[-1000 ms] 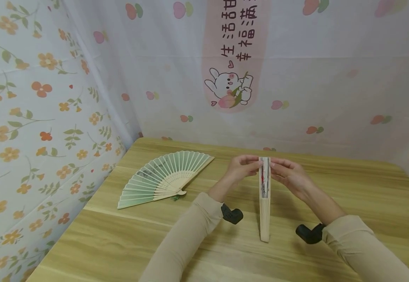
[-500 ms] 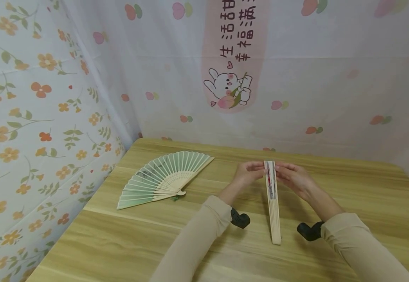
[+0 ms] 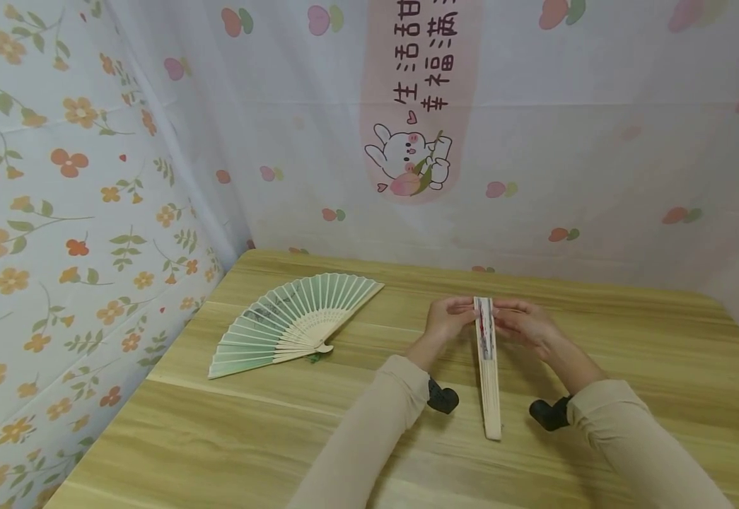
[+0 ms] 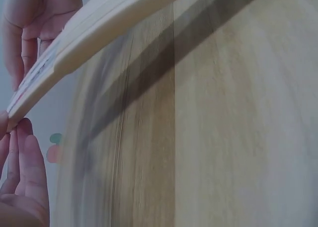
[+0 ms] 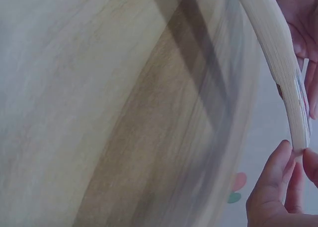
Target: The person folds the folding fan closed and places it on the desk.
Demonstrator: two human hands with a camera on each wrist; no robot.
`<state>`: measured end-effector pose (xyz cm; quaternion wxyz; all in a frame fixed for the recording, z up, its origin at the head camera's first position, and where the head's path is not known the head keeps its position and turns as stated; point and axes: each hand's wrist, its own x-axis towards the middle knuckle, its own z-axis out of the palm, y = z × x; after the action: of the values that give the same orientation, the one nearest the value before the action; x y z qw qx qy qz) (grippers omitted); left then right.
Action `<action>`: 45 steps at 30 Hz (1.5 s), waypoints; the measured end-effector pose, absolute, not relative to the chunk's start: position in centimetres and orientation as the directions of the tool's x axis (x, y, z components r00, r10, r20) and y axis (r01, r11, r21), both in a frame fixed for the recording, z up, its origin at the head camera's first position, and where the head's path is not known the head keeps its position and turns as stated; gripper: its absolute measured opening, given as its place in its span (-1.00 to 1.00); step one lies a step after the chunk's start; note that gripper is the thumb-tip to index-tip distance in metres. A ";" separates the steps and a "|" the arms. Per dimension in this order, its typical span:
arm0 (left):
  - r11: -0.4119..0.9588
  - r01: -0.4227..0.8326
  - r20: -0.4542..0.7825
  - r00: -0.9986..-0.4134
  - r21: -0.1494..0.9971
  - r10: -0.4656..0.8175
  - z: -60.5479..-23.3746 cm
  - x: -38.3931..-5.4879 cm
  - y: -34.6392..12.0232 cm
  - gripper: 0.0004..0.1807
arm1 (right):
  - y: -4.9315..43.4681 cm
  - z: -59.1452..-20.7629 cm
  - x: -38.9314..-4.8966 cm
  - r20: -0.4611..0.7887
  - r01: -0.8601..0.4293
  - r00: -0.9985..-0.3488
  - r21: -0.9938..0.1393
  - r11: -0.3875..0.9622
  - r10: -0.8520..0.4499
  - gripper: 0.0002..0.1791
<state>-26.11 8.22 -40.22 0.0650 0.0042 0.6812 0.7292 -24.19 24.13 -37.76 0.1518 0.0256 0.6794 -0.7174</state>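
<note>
A closed folding fan (image 3: 487, 375), with pale ribs and a white, red-and-black printed leaf edge, stands out lengthwise between both hands. Its far end is pinched from the left by my left hand (image 3: 448, 322) and from the right by my right hand (image 3: 531, 326). In the left wrist view, the left hand (image 4: 25, 182) has its thumb and fingers at the tip of the fan (image 4: 94, 38). The right wrist view has the right hand (image 5: 278, 192) pinching that same tip of the fan (image 5: 278, 63). The fan casts a shadow on the tabletop.
An open green folding fan (image 3: 299, 322) lies spread on the wooden table (image 3: 229, 424), left of the hands. A patterned white curtain (image 3: 318, 155) hangs behind the table, and a floral curtain (image 3: 76, 283) hangs at the left. Black wrist devices (image 3: 443, 397) are worn on both arms.
The hands and the closed fan have come down a little, and the fan now leans slightly, its near end to the right. The green fan stays where it lay.
</note>
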 end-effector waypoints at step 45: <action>0.159 -0.112 -0.152 -0.952 0.981 0.265 -42.0 -26.5 7.6 -0.61 | 24.3 -40.4 -24.6 -0.311 0.300 -0.934 -0.950 0.086 -0.174 -0.43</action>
<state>-26.53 7.56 -42.00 0.1457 0.0512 0.7473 0.6462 -24.57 24.32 -40.37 0.1757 0.0442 0.7156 -0.6746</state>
